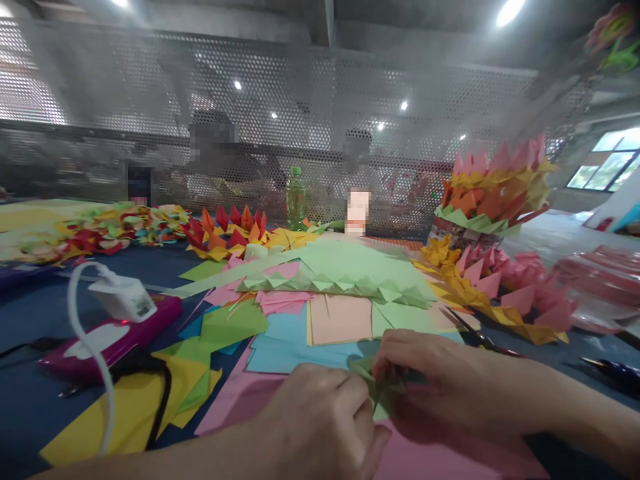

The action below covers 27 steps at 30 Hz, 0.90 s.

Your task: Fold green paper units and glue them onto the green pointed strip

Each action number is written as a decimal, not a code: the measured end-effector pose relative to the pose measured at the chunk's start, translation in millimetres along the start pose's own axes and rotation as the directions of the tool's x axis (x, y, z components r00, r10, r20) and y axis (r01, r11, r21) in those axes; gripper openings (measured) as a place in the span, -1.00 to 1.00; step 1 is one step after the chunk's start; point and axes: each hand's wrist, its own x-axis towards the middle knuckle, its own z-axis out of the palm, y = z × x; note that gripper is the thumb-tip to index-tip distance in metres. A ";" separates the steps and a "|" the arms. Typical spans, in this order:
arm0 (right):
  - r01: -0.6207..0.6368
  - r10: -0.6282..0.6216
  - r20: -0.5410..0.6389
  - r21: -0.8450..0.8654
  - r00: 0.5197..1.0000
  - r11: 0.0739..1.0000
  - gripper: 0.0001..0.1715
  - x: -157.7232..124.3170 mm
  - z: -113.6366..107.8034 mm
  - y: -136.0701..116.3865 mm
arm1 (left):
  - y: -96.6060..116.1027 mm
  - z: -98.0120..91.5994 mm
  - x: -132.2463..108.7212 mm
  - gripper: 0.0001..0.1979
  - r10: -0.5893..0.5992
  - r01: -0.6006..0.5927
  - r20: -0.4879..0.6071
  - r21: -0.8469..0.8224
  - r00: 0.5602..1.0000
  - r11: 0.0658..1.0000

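Observation:
Between my two hands is a small piece of folded green paper [384, 395], partly covered by my fingers. My left hand [325, 420] comes in from the lower left, its fingers curled and closed on the paper's left side. From the right, my right hand [425, 363] pinches the same paper near its top. Both hands are just above a large pink sheet [250, 410]. Beyond them lie blue sheets [295, 343], a peach sheet [343, 320] and a long light green strip with folded points [345, 287].
On the left, a purple power strip [165, 313] holds a white charger [123, 297] with looping cables. Scissors [480, 337] and a pen [607, 370] lie on the right. Folded paper flowers [500, 193], a green bottle [296, 200] and a perforated metal screen [280, 87] stand farther back.

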 end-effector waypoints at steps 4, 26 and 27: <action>-0.047 0.047 0.003 0.017 0.999 0.999 -0.70 0.6 -2.3 -0.8 | -2.8 3.5 2.3 -0.78 0.014 -0.014 -0.003 0.004 1.000 1.000; 0.353 -0.322 -0.280 0.066 0.904 0.933 -0.68 -4.9 21.8 22.0 | 0.2 -7.6 0.7 -0.84 -0.025 0.028 0.027 -0.085 0.999 0.996; 0.367 -0.341 -0.275 0.047 0.899 0.929 -0.67 -5.7 21.8 22.3 | 0.4 -5.8 0.4 -0.85 -0.047 0.047 0.010 -0.105 0.999 0.993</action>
